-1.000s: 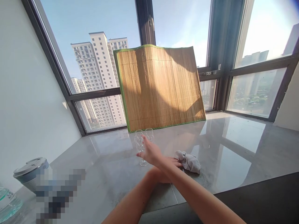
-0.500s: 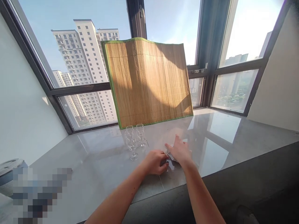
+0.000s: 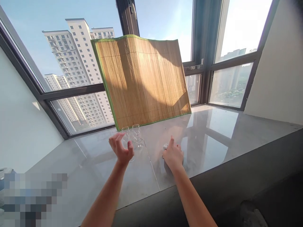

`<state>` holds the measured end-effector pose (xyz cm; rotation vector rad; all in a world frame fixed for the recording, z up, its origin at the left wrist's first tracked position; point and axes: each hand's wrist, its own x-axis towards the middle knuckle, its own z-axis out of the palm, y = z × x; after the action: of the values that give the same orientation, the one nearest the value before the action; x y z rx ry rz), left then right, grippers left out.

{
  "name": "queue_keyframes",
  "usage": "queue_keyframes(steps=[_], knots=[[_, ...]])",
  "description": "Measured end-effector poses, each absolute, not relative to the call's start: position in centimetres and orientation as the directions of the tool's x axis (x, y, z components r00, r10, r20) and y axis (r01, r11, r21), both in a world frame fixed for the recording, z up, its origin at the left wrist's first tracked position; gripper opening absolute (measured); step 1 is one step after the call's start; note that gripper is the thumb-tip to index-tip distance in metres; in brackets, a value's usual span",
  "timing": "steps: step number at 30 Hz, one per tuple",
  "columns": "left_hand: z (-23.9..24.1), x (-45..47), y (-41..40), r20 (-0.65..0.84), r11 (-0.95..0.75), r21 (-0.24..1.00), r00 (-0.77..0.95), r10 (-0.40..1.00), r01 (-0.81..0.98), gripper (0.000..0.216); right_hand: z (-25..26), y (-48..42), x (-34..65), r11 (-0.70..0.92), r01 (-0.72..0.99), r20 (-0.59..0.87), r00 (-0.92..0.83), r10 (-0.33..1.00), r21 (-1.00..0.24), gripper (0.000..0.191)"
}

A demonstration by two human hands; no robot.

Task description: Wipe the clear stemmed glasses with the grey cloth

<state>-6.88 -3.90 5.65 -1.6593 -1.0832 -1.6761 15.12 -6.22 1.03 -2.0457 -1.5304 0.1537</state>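
Small clear stemmed glasses stand upright in a cluster on the glossy grey ledge (image 3: 99, 176). One rear glass (image 3: 135, 134) shows most fully; another glass (image 3: 125, 132) is partly behind my fingers. My left hand (image 3: 121, 148) is at the front of the cluster, thumb and fingers apart and curved, and covers most of the nearest glass, whose foot peeks out beside the wrist. Whether it touches that glass I cannot tell. To the right, my right hand (image 3: 174, 155) is closed over a crumpled white cloth or tissue (image 3: 165, 147) low on the ledge, index finger pointing forward.
Behind the glasses a bamboo mat (image 3: 146, 82) with green edging leans against the dark window frame (image 3: 203, 47). The ledge's front edge (image 3: 201, 173) runs diagonally on the right. A blurred patch (image 3: 33, 198) covers the lower left corner.
My left hand has left the spot beside my right hand, moved left to the glasses and spread its fingers. My right hand stays with the white material. The view has shifted slightly.
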Motion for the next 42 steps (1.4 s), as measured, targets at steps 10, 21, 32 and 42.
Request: queue_keyframes(steps=[10,21,32,42], knots=[[6.2,-9.6,-1.1,0.576,-0.442,0.810,-0.662,0.480,0.384,0.031,1.6,-7.9,15.6,-0.144,0.843,0.127,0.242,0.962,-0.519,0.073],[5.7,-8.2,-1.6,0.515,-0.413,0.855,-0.597,0.615,0.313,0.040,5.7,-11.1,14.6,0.456,0.624,0.649,0.111,0.753,-0.635,0.092],[5.5,-6.7,-1.9,0.483,-0.367,0.875,-0.552,0.680,0.315,0.035,10.1,-16.1,12.4,0.804,0.408,0.877,-0.015,0.480,-0.433,0.098],[4.8,-6.0,-1.9,0.565,-0.396,0.823,-0.517,0.643,0.407,0.022,1.8,-7.7,15.0,0.290,0.849,0.503,-0.033,0.864,-0.443,0.091]])
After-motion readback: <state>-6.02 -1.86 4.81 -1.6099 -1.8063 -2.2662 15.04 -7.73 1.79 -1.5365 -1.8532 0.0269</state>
